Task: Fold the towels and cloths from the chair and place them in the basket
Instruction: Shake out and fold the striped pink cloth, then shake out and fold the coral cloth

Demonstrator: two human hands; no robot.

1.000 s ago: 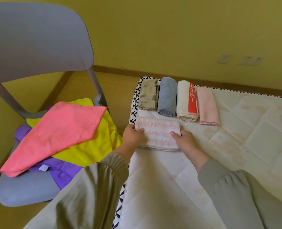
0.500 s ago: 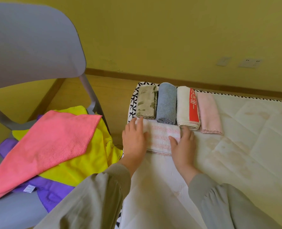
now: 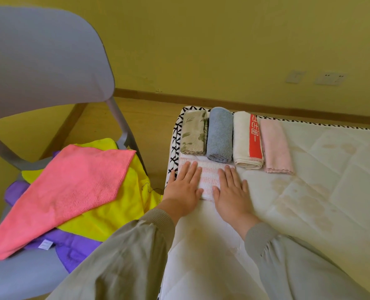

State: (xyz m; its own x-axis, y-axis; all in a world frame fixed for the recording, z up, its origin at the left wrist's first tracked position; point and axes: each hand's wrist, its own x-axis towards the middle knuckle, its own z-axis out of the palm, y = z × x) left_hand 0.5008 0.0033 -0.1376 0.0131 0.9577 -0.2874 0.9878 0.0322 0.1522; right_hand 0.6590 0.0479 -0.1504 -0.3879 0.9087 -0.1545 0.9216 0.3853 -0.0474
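A folded white towel with pink stripes point(image 3: 209, 177) lies on the mattress point(image 3: 309, 191) near its left edge. My left hand point(image 3: 185, 187) presses flat on its left half and my right hand point(image 3: 230, 189) presses flat on its right half, fingers straight. Just beyond it, a row of folded cloths lies side by side: a floral beige one point(image 3: 193, 135), a blue-grey one point(image 3: 219, 135), a white one with a red band point(image 3: 247, 140) and a pale pink one point(image 3: 275, 147). On the grey chair point(image 3: 39, 61) at left lie a pink cloth point(image 3: 71, 191), a yellow cloth point(image 3: 123, 204) and a purple cloth point(image 3: 71, 247).
The mattress has a black-and-white patterned border point(image 3: 174, 152) along its left and far edges. Wooden floor point(image 3: 153, 118) separates the chair from the mattress. A yellow wall with two sockets point(image 3: 314, 77) stands behind. No basket is in view.
Both hands went from holding the striped towel's side edges to lying flat on top of it, fingers pointing away. The camera view shifted slightly closer.
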